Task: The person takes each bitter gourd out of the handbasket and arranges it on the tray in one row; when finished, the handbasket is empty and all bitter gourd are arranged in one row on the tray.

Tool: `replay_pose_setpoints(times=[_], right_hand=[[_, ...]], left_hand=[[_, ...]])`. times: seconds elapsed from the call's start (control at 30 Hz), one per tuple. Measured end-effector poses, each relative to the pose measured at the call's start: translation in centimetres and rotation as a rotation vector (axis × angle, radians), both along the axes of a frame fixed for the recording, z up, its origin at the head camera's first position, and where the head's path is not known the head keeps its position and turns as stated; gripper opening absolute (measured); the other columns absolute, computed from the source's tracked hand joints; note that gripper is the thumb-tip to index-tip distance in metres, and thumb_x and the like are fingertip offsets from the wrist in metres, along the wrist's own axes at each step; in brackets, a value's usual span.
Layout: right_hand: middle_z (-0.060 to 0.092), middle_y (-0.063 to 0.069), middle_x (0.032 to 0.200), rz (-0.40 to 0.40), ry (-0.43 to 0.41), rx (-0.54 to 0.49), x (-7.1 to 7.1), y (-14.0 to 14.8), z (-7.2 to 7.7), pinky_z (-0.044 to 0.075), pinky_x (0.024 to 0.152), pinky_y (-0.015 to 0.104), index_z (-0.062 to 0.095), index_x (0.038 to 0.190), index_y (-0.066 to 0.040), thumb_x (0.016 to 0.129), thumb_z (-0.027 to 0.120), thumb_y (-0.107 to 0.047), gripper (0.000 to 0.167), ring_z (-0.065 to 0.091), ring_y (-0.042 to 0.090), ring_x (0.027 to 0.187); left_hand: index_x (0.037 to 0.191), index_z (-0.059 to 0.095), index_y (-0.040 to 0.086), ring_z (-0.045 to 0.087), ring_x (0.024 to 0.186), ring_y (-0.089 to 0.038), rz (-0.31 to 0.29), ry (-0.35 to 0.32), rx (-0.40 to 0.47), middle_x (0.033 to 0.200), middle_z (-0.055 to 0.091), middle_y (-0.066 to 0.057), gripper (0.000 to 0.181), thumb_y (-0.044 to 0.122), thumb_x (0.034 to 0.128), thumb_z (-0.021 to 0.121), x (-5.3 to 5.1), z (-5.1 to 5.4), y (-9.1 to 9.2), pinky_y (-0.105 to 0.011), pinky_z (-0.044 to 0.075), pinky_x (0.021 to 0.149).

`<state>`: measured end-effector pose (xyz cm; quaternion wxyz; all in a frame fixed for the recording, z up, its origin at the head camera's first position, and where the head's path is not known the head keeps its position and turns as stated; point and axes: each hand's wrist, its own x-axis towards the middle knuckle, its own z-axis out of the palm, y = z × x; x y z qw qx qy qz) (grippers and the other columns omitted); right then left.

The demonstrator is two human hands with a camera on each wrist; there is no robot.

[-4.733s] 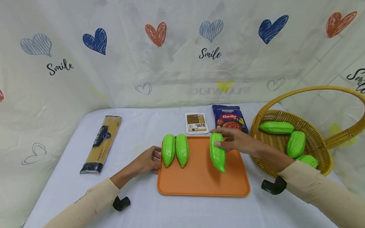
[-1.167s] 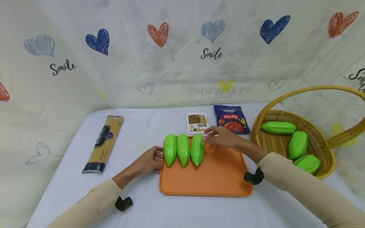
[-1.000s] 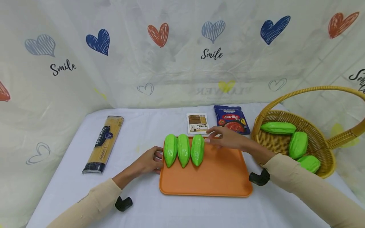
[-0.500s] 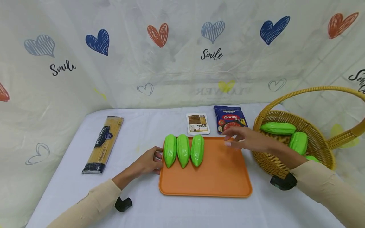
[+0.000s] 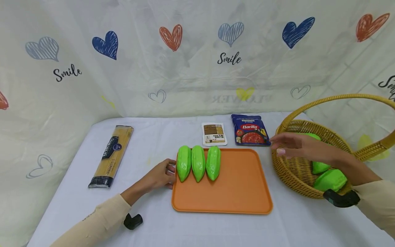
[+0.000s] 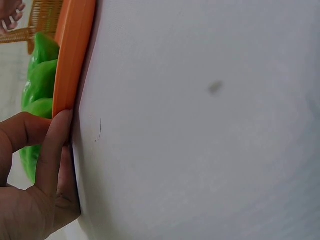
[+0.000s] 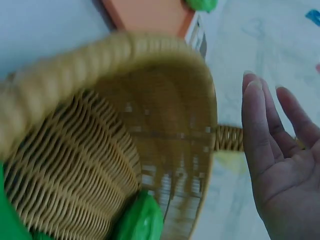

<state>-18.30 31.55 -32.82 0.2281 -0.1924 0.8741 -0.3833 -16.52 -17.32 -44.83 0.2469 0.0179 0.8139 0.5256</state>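
My left hand [image 5: 159, 174] holds the left edge of an orange tray [image 5: 225, 195]; in the left wrist view its fingers pinch the tray's rim [image 6: 75, 60]. Three glossy green, ridged, tapered vegetables, like bitter melons [image 5: 198, 164], lie side by side at the tray's upper left. Over the wicker basket [image 5: 284, 178] at the right is my right hand [image 5: 303, 146], with nothing in it. The right wrist view has this hand [image 7: 287, 175] beside the basket rim, fingers extended. More green vegetables [image 5: 331, 180] lie in the basket, partly hidden by the hand and forearm.
The basket's tall handle [image 5: 336, 96] arches above it. Behind the tray lie a white-and-brown packet [image 5: 214, 134] and a blue Barilla pouch [image 5: 250, 130]. A spaghetti pack [image 5: 111, 156] lies at the left on the white-covered table [image 5: 148, 212].
My right hand first set the third green vegetable down beside the other two and let go. It has since moved right, from the tray to over the basket. The left hand stayed put.
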Motion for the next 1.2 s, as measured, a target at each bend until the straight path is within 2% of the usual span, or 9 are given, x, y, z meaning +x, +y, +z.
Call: replay_pose_setpoints(times=[0.1,0.3,0.43,0.57,0.63,0.7,0.8,1.0,1.2], right_hand=[[0.062,0.011,0.132,-0.016,0.013,-0.005,0.0,1.8,0.2,0.060,0.085,0.028,0.049,0.141,-0.009,0.103,0.054,-0.020,0.040,0.066,0.013,0.110],[0.063,-0.006,0.126,-0.076,0.048,0.047,-0.7,5.0,-0.1,0.060,0.077,0.031,0.046,0.143,-0.006,0.102,0.053,-0.019,0.044,0.067,0.009,0.101],[0.059,0.012,0.129,-0.136,0.074,0.148,-1.3,6.7,-0.3,0.061,0.074,0.031,0.044,0.144,-0.005,0.103,0.053,-0.028,0.047,0.067,0.007,0.094],[0.054,0.029,0.134,-0.188,0.081,0.231,-2.1,8.1,-0.7,0.062,0.075,0.032,0.039,0.147,0.001,0.104,0.054,-0.033,0.057,0.062,-0.003,0.094],[0.049,0.035,0.138,-0.199,0.078,0.259,-2.4,8.8,-0.9,0.062,0.078,0.037,0.035,0.149,0.004,0.104,0.053,-0.034,0.061,0.064,0.009,0.104],[0.041,0.039,0.142,-0.211,0.062,0.278,-2.7,9.3,-1.0,0.061,0.084,0.044,0.030,0.150,0.006,0.104,0.051,-0.036,0.066,0.063,0.029,0.114],[0.032,0.044,0.145,-0.211,0.048,0.299,-3.1,10.0,-1.1,0.057,0.089,0.058,0.023,0.151,0.010,0.105,0.049,-0.037,0.071,0.045,0.060,0.124],[0.027,0.042,0.147,-0.240,0.014,0.374,-3.5,10.5,-1.1,0.049,0.088,0.066,0.021,0.151,0.009,0.102,0.049,-0.049,0.081,0.035,0.063,0.127],[0.028,0.047,0.142,-0.216,0.026,0.393,-3.6,10.7,-1.6,0.048,0.085,0.070,0.024,0.149,0.012,0.103,0.050,-0.046,0.079,0.035,0.066,0.123]], left_hand=[[0.143,0.043,-0.001,0.059,0.094,-0.023,-0.009,0.002,-0.006,0.116,0.052,-0.015,0.068,-0.001,0.0811,0.071,0.0,0.0,0.0,-0.034,0.064,0.067],[0.143,0.042,-0.002,0.059,0.094,-0.023,-0.027,0.008,-0.003,0.117,0.052,-0.016,0.069,-0.001,0.0817,0.071,0.2,0.2,-0.1,-0.034,0.065,0.067],[0.144,0.041,-0.003,0.059,0.093,-0.023,-0.029,0.008,0.000,0.116,0.051,-0.016,0.069,-0.001,0.0817,0.071,0.2,0.4,-0.1,-0.035,0.065,0.067],[0.144,0.041,-0.002,0.059,0.093,-0.023,-0.031,0.006,-0.009,0.116,0.051,-0.016,0.069,-0.001,0.0821,0.072,0.2,0.4,-0.1,-0.034,0.064,0.067],[0.144,0.041,-0.002,0.059,0.093,-0.023,-0.031,0.004,-0.011,0.116,0.052,-0.016,0.069,0.000,0.0822,0.072,0.2,0.4,-0.1,-0.034,0.064,0.067],[0.144,0.041,-0.002,0.060,0.093,-0.023,-0.036,0.003,-0.014,0.116,0.051,-0.016,0.069,0.000,0.0823,0.072,0.2,0.4,-0.1,-0.034,0.064,0.068],[0.144,0.041,-0.002,0.060,0.093,-0.023,-0.037,0.006,-0.017,0.116,0.052,-0.016,0.068,0.000,0.0821,0.071,0.2,0.3,-0.1,-0.033,0.064,0.067],[0.143,0.043,-0.001,0.059,0.094,-0.023,-0.008,0.002,-0.009,0.114,0.052,-0.015,0.068,-0.003,0.0800,0.070,0.2,0.1,0.1,-0.034,0.064,0.066],[0.143,0.044,0.000,0.060,0.093,-0.023,0.009,-0.004,-0.019,0.114,0.052,-0.014,0.068,-0.003,0.0801,0.071,0.0,0.0,0.2,-0.034,0.064,0.066]])
